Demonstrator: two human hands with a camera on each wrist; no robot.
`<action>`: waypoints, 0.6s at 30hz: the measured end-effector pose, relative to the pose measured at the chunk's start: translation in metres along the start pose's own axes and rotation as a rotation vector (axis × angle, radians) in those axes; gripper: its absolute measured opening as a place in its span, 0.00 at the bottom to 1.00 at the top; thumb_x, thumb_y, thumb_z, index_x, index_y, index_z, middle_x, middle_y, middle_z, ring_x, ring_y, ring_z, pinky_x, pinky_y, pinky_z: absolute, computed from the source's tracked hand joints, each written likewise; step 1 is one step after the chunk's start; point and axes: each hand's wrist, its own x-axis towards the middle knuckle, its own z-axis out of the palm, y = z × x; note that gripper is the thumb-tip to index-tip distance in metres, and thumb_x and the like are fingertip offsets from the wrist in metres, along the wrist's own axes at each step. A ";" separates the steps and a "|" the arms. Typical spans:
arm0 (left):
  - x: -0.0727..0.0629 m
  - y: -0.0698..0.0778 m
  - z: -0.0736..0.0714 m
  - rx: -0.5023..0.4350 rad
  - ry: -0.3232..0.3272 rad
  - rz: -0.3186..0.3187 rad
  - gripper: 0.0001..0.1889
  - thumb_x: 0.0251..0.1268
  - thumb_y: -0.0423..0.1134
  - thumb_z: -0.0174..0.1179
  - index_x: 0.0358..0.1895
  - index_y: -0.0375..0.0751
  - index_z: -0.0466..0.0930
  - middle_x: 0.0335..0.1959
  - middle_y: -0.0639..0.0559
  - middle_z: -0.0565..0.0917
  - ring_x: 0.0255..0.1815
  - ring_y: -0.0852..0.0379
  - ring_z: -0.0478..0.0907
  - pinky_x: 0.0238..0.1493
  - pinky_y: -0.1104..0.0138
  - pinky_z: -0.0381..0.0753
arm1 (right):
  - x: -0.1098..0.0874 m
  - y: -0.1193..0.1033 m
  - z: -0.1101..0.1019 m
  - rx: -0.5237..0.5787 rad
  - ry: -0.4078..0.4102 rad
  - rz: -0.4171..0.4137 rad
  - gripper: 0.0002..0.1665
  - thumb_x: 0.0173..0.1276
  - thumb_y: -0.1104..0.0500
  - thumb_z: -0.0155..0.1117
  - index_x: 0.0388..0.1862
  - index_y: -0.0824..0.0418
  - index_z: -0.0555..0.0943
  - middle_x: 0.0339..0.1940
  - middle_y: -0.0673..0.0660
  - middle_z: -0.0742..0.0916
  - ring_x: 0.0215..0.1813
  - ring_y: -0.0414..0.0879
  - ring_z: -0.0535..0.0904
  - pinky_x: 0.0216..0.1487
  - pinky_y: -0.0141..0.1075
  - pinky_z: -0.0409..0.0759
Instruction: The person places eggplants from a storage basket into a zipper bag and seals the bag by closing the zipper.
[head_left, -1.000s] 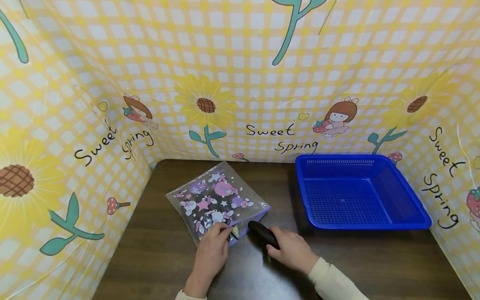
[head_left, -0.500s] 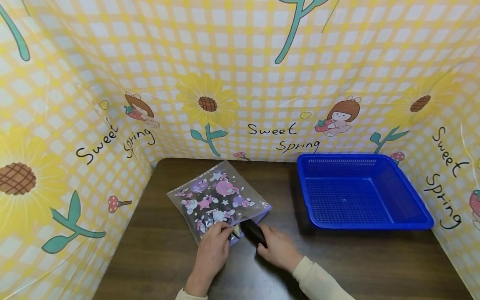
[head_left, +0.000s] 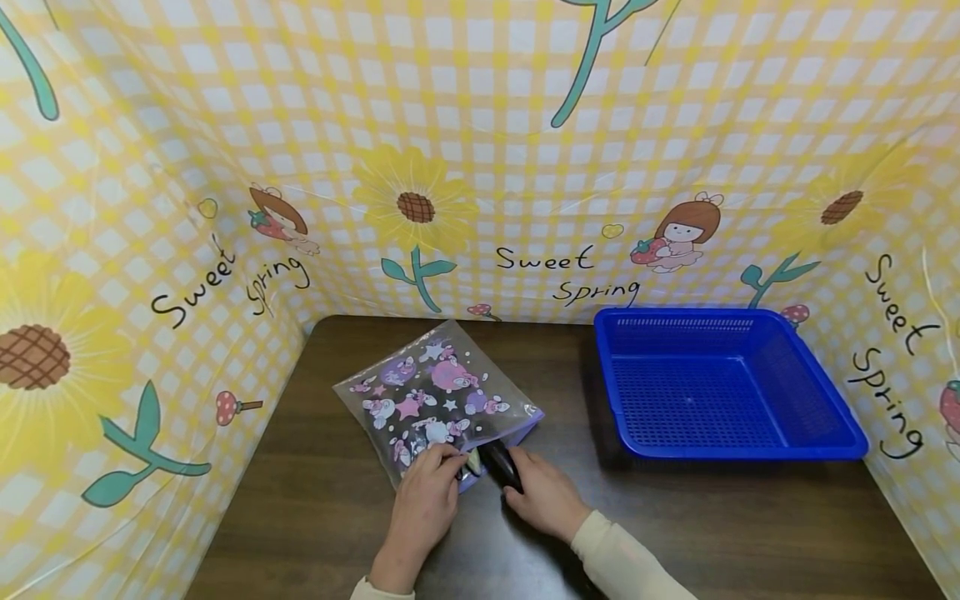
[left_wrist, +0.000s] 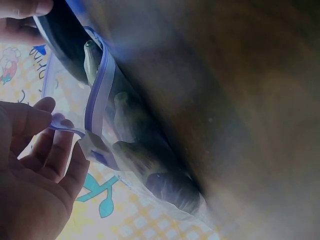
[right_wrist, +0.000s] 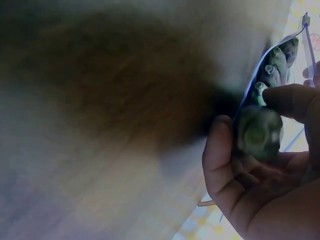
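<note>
A clear zip bag (head_left: 408, 408) with pink and purple cartoon prints lies on the table, its mouth facing the person. My left hand (head_left: 425, 492) pinches the upper lip of that mouth, lifting it from the lower one. In the left wrist view, several eggplants (left_wrist: 172, 192) show inside the bag. My right hand (head_left: 549, 493) grips another dark eggplant (head_left: 500, 465), whose far end is within the bag's opening. Its green stem end (right_wrist: 257, 135) points at the right wrist camera, between thumb and fingers. The print hides much of the bag's contents in the head view.
To the right, a blue plastic basket (head_left: 738, 452) with perforated sides stands on the brown wooden table (head_left: 300, 517). Yellow checked cloth (head_left: 480, 183) with flower prints hangs behind the table and along both sides.
My right hand has moved left with the eggplant, bringing its far end from beside the bag into the mouth. The left hand keeps its hold on the bag's lip.
</note>
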 end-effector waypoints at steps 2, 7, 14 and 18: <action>0.000 0.000 0.000 0.001 -0.003 -0.004 0.14 0.49 0.22 0.60 0.39 0.37 0.88 0.41 0.49 0.80 0.40 0.49 0.79 0.41 0.56 0.79 | 0.003 -0.001 -0.001 -0.002 -0.007 0.001 0.29 0.64 0.55 0.70 0.61 0.63 0.74 0.43 0.60 0.86 0.41 0.51 0.82 0.38 0.47 0.79; 0.000 0.001 -0.001 -0.002 -0.015 -0.016 0.14 0.51 0.23 0.59 0.39 0.38 0.88 0.41 0.49 0.81 0.40 0.49 0.79 0.41 0.56 0.79 | 0.012 -0.005 -0.001 -0.015 -0.033 0.016 0.26 0.64 0.52 0.71 0.56 0.61 0.74 0.34 0.57 0.85 0.33 0.50 0.82 0.30 0.45 0.76; -0.002 0.001 -0.001 -0.008 -0.022 -0.035 0.14 0.51 0.22 0.60 0.39 0.38 0.88 0.42 0.50 0.81 0.39 0.50 0.78 0.39 0.57 0.79 | 0.018 -0.006 -0.001 -0.026 -0.072 0.030 0.29 0.65 0.49 0.72 0.57 0.63 0.73 0.32 0.61 0.86 0.33 0.55 0.84 0.31 0.48 0.78; -0.002 0.001 -0.001 -0.007 -0.023 -0.044 0.14 0.50 0.21 0.62 0.39 0.38 0.88 0.42 0.49 0.81 0.41 0.50 0.79 0.40 0.56 0.80 | 0.018 -0.006 -0.002 -0.018 -0.093 0.038 0.34 0.66 0.47 0.71 0.63 0.64 0.72 0.35 0.63 0.87 0.36 0.57 0.85 0.35 0.49 0.80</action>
